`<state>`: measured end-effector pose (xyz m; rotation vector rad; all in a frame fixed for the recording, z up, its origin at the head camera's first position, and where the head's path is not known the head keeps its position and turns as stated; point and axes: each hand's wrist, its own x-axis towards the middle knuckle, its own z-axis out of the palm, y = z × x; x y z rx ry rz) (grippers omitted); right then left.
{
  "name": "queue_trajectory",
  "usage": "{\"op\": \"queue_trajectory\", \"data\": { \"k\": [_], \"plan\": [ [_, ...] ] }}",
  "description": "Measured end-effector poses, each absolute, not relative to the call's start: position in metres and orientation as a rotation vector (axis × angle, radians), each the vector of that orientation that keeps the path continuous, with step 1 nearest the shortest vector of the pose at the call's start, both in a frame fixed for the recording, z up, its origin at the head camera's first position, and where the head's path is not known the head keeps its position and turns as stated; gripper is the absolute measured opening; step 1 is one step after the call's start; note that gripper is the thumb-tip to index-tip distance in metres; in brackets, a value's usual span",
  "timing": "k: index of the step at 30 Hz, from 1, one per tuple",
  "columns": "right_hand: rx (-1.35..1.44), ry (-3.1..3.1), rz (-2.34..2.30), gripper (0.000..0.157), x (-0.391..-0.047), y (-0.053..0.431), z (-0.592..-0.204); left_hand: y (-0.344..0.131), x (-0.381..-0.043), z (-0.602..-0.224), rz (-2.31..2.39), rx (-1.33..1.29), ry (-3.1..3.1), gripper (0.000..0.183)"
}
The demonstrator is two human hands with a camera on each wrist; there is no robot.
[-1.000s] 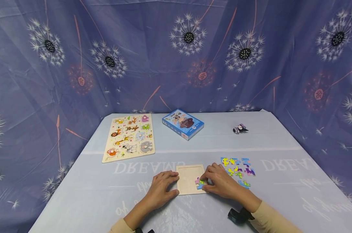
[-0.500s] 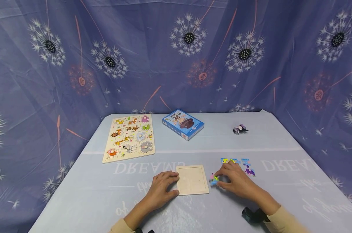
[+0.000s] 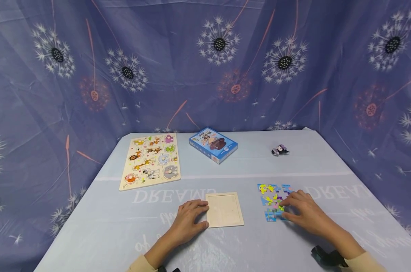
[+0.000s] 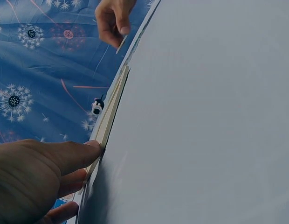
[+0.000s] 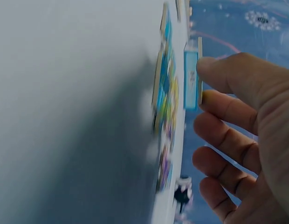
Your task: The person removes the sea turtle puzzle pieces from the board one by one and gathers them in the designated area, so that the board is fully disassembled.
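Note:
My left hand (image 3: 189, 218) rests at the left edge of a square wooden puzzle tray (image 3: 224, 210), thumb near its lower corner and fingertips farther up that edge. The tray lies flat, its recess plain pale wood. In the left wrist view the thumb (image 4: 74, 154) lies against the tray's edge (image 4: 114, 100). My right hand (image 3: 309, 212) pinches a jigsaw piece between thumb and index finger. The right wrist view shows this piece (image 5: 200, 74) edge-on, apart from the table. It overlaps the loose jigsaw pieces (image 3: 268, 188) in the head view; the hand hides some of them.
An animal peg puzzle board (image 3: 151, 162) lies at the back left. Beside it is a blue box (image 3: 213, 145). A small purple-and-black figure (image 3: 279, 150) lies at the back right. A dandelion-print curtain (image 3: 178, 75) hangs behind the table.
My right hand has moved right with the jigsaw piece, from the tray's lower right corner to above the loose pieces. My left hand has stayed at the tray's edge.

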<state>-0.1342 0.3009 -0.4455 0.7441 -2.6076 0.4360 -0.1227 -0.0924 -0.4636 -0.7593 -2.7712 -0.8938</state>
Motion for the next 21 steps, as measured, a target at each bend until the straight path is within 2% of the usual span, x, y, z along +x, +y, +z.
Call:
{"op": "queue_trajectory", "data": {
  "k": [10,21],
  "plan": [
    [0.658,-2.643,0.390,0.032,-0.125,0.335,-0.449,-0.092,-0.122,-0.463,-0.906,-0.753,-2.777,0.045],
    [0.638,-2.644,0.379,0.032,-0.125,0.349,-0.458,-0.092,-0.122,-0.463,-0.917,-0.758,-2.775,0.044]
  ]
}}
